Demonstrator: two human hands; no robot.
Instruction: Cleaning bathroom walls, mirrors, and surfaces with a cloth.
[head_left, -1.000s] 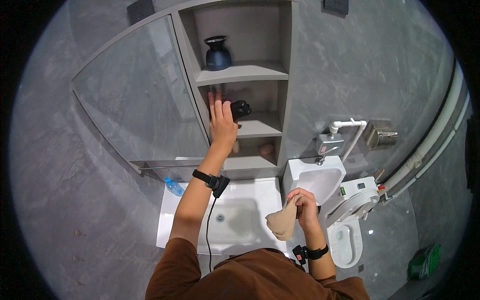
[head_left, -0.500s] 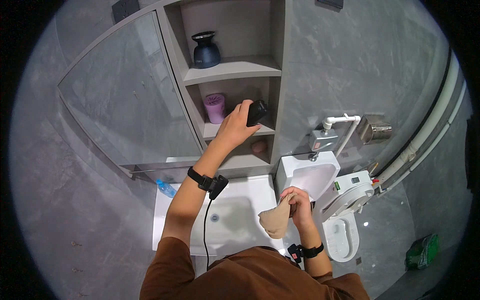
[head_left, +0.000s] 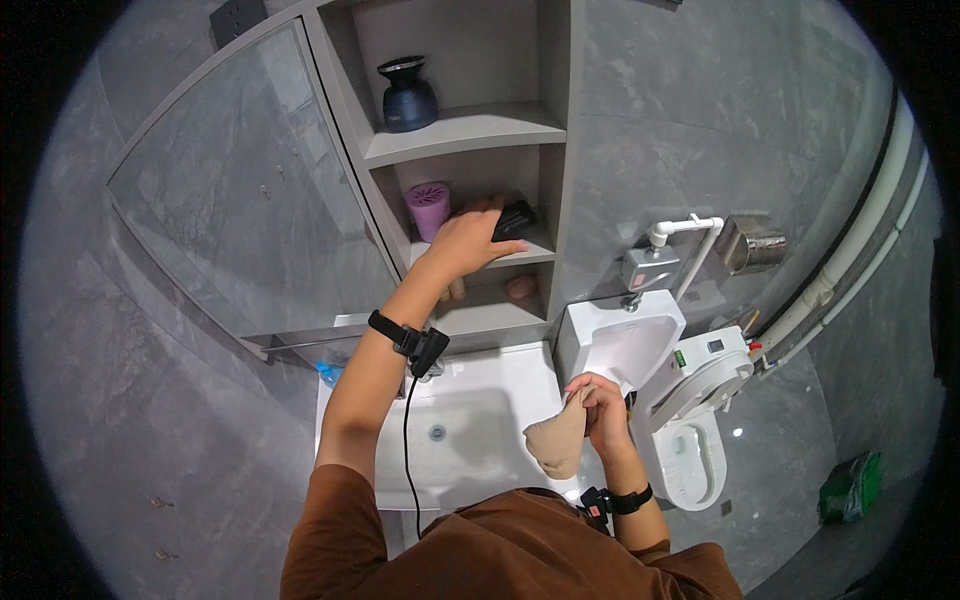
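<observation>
My left hand [head_left: 470,238] reaches up to the middle shelf [head_left: 525,255] of a wall niche and grips a small black object [head_left: 514,218] there. A purple ribbed cup [head_left: 429,209] stands on the same shelf just left of the hand. My right hand [head_left: 598,410] is low over the right edge of the white sink [head_left: 470,420] and holds a beige cloth [head_left: 556,441] that hangs down from the fingers.
A dark blue vase [head_left: 406,95] stands on the top shelf. A mirror cabinet door [head_left: 240,200] is left of the niche. Right of the sink are a small white wall basin [head_left: 620,340] and a toilet [head_left: 690,420]. A green object [head_left: 848,485] lies on the floor.
My left hand has slid the black object to the right along the middle shelf, uncovering the purple cup. My right hand with the cloth has stayed by the sink.
</observation>
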